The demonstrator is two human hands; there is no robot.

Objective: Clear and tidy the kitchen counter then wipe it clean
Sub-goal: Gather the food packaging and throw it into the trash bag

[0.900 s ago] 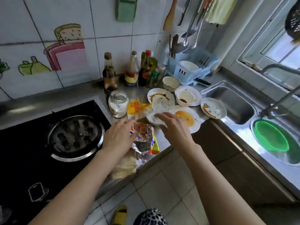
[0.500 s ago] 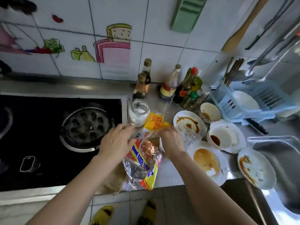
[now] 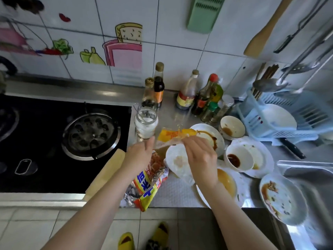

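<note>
Beside the stove, on the counter (image 3: 177, 193), I'm seeing both hands pinching a clear wrapper (image 3: 167, 141), left hand (image 3: 139, 156) and right hand (image 3: 201, 157) gathering litter, so binning it looks next, before dirty plates (image 3: 210, 137).

Both forearms bare to the frame edge; no sleeves, watch, rings or bracelets visible on the left hand (image 3: 139, 156) or right hand (image 3: 201, 159). Feet in yellow open-toed slippers (image 3: 126, 240) with dark insoles. Patterned dark fabric between them, indistinct.
</note>
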